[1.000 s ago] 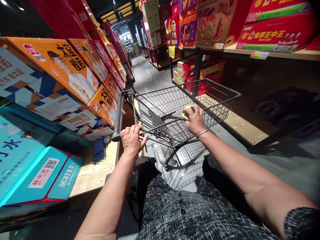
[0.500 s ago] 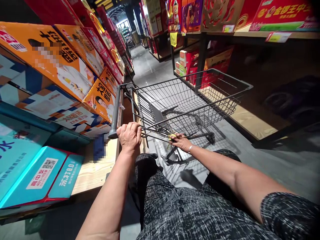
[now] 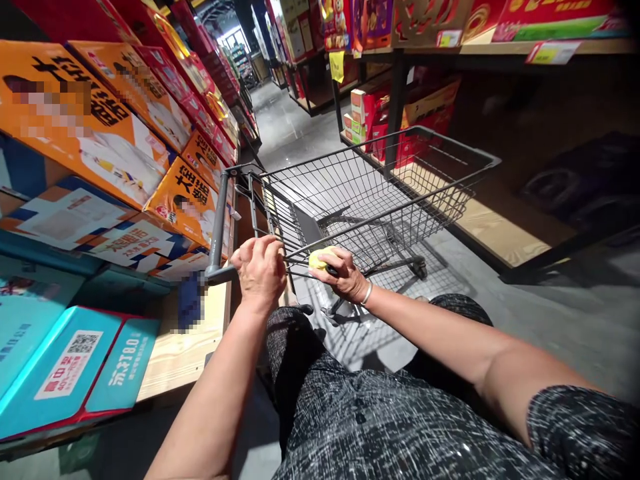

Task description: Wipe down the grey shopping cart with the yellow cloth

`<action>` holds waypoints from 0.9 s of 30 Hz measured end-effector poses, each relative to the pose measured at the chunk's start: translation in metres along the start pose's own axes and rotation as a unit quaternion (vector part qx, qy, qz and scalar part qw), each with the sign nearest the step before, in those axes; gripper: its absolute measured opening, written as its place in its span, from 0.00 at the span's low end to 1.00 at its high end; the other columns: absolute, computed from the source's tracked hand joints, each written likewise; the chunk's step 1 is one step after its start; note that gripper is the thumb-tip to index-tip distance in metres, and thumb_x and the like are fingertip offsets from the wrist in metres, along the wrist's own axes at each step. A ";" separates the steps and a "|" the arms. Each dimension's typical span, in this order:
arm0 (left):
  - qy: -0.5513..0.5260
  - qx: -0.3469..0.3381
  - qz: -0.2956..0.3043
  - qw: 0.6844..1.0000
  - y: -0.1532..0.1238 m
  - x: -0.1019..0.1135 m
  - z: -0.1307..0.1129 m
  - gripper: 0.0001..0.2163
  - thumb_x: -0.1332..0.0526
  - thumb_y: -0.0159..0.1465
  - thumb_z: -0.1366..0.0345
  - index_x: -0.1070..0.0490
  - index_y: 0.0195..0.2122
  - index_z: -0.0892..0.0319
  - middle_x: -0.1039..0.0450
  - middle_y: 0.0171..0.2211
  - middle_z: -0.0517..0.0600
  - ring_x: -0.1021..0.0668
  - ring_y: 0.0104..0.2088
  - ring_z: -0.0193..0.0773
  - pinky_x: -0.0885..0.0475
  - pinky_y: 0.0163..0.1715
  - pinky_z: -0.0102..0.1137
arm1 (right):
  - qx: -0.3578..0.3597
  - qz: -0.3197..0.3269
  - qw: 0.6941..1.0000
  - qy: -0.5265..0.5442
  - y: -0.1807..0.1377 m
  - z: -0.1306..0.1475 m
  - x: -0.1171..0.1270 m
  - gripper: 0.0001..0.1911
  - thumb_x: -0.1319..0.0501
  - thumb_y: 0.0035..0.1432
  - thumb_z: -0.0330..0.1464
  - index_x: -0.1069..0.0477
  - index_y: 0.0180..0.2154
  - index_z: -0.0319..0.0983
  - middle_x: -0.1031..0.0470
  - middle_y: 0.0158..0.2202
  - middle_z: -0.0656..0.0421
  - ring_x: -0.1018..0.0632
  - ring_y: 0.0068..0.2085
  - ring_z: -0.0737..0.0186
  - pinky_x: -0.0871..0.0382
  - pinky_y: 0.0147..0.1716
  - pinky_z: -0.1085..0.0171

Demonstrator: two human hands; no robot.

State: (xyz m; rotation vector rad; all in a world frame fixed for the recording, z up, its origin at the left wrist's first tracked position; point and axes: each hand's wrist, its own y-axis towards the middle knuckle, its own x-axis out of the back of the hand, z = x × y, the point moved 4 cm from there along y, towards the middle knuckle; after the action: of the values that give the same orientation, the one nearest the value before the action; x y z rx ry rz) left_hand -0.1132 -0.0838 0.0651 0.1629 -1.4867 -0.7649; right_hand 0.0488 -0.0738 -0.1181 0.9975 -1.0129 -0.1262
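A grey wire shopping cart (image 3: 440,200) stands in a store aisle in front of me, its basket empty. My left hand (image 3: 260,270) is closed round the near end of the cart's wire frame, just right of the grey handle bar (image 3: 218,223). My right hand (image 3: 343,273) is closed on a small yellow cloth (image 3: 320,258), pressing it against a wire of the cart's near rim. A bracelet sits on that wrist.
On the left a wooden shelf (image 3: 187,347) carries stacked orange boxes (image 3: 75,120) and teal boxes (image 3: 65,367). Shelving on the right holds red gift boxes (image 3: 545,17) above a low wooden board (image 3: 495,233). The grey tiled aisle (image 3: 285,127) runs ahead.
My right hand has drawn back from the far side of the basket to the near rim beside my left hand, still with the yellow cloth. The left hand kept its grip.
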 end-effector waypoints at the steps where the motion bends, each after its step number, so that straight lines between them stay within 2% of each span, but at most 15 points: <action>1: -0.007 -0.021 0.009 1.000 0.005 -0.002 -0.009 0.12 0.42 0.66 0.70 0.26 0.49 0.55 0.24 0.55 0.52 0.30 0.57 0.52 0.40 0.58 0.45 | -0.004 -0.011 1.000 0.001 0.008 0.003 0.001 0.23 0.36 0.62 0.30 0.27 0.55 0.59 0.35 0.59 0.60 0.42 0.65 0.52 0.37 0.66 0.50; 4: -0.016 -0.078 0.083 0.993 0.013 -0.020 -0.033 0.18 0.45 0.68 0.69 0.30 0.58 0.59 0.26 0.56 0.56 0.28 0.56 0.49 0.37 0.56 0.41 | -0.007 0.015 1.000 0.000 0.001 -0.005 -0.011 0.20 0.37 0.64 0.31 0.26 0.54 0.58 0.34 0.58 0.61 0.40 0.63 0.55 0.36 0.65 0.53; 6: 0.019 -0.090 0.151 0.984 0.013 -0.036 -0.042 0.20 0.43 0.68 0.67 0.33 0.61 0.63 0.25 0.52 0.60 0.26 0.52 0.51 0.35 0.53 0.42 | -0.020 0.075 0.997 0.000 -0.028 -0.022 -0.029 0.20 0.40 0.65 0.30 0.25 0.53 0.57 0.32 0.58 0.61 0.38 0.62 0.56 0.35 0.64 0.55; 8: 0.071 -0.077 0.194 0.975 0.010 -0.049 -0.044 0.21 0.41 0.67 0.63 0.33 0.59 0.65 0.25 0.46 0.61 0.25 0.48 0.54 0.35 0.50 0.43 | -0.074 0.153 0.985 -0.007 -0.070 -0.047 -0.047 0.21 0.41 0.64 0.28 0.25 0.54 0.54 0.31 0.58 0.59 0.36 0.60 0.53 0.34 0.62 0.53; 11: 0.117 -0.055 0.208 0.970 0.006 -0.058 -0.044 0.18 0.41 0.66 0.62 0.31 0.55 0.65 0.26 0.44 0.61 0.25 0.44 0.54 0.36 0.48 0.44 | -0.185 0.249 0.950 -0.023 -0.129 -0.085 -0.063 0.21 0.40 0.60 0.26 0.23 0.51 0.49 0.29 0.58 0.55 0.34 0.58 0.50 0.32 0.56 0.54; 14: 0.122 -0.052 0.213 0.968 0.005 -0.061 -0.044 0.15 0.42 0.66 0.65 0.30 0.52 0.63 0.27 0.44 0.59 0.26 0.44 0.53 0.36 0.48 0.44 | -0.242 0.264 0.933 -0.038 -0.153 -0.104 -0.067 0.20 0.42 0.58 0.23 0.22 0.49 0.44 0.29 0.57 0.49 0.32 0.54 0.50 0.31 0.52 0.54; 16: 0.115 -0.046 0.205 0.971 0.006 -0.062 -0.043 0.14 0.41 0.65 0.64 0.30 0.50 0.63 0.27 0.43 0.59 0.26 0.44 0.53 0.36 0.48 0.44 | -0.242 0.257 0.935 -0.039 -0.147 -0.101 -0.066 0.23 0.43 0.57 0.21 0.22 0.50 0.44 0.30 0.57 0.49 0.31 0.54 0.51 0.31 0.53 0.54; 19: 0.107 -0.035 0.189 0.976 0.007 -0.062 -0.042 0.14 0.40 0.64 0.62 0.30 0.49 0.62 0.28 0.42 0.58 0.26 0.44 0.52 0.37 0.48 0.43 | -0.212 0.212 0.954 -0.026 -0.112 -0.079 -0.054 0.26 0.43 0.59 0.21 0.24 0.54 0.48 0.33 0.58 0.52 0.33 0.57 0.53 0.32 0.58 0.53; 23: 0.093 -0.031 0.184 0.978 0.006 -0.062 -0.042 0.12 0.42 0.63 0.66 0.30 0.48 0.61 0.27 0.41 0.58 0.26 0.45 0.53 0.37 0.48 0.43 | -0.107 0.046 0.993 0.007 -0.034 -0.042 -0.007 0.24 0.41 0.63 0.25 0.26 0.56 0.53 0.35 0.58 0.54 0.37 0.61 0.51 0.34 0.63 0.50; 25: 0.081 -0.030 0.184 0.979 0.006 -0.061 -0.042 0.12 0.42 0.63 0.65 0.30 0.47 0.60 0.27 0.42 0.58 0.26 0.46 0.54 0.37 0.48 0.44 | -0.076 -0.024 0.997 0.007 0.006 -0.033 0.021 0.24 0.38 0.62 0.27 0.28 0.57 0.56 0.37 0.59 0.56 0.41 0.65 0.49 0.36 0.65 0.47; 27: 0.071 -0.029 0.183 0.980 0.005 -0.060 -0.042 0.13 0.41 0.62 0.65 0.31 0.47 0.61 0.27 0.43 0.59 0.26 0.46 0.54 0.37 0.48 0.44 | -0.070 -0.063 0.996 0.000 0.038 -0.030 0.042 0.27 0.37 0.62 0.28 0.30 0.58 0.59 0.40 0.62 0.58 0.44 0.67 0.47 0.38 0.66 0.45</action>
State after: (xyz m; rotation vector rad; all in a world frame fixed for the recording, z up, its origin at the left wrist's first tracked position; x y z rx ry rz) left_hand -0.0660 -0.0617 0.0128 -0.0973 -1.3071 -0.4876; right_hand 0.0821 -0.0538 -0.0668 0.9320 -0.9285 -0.2974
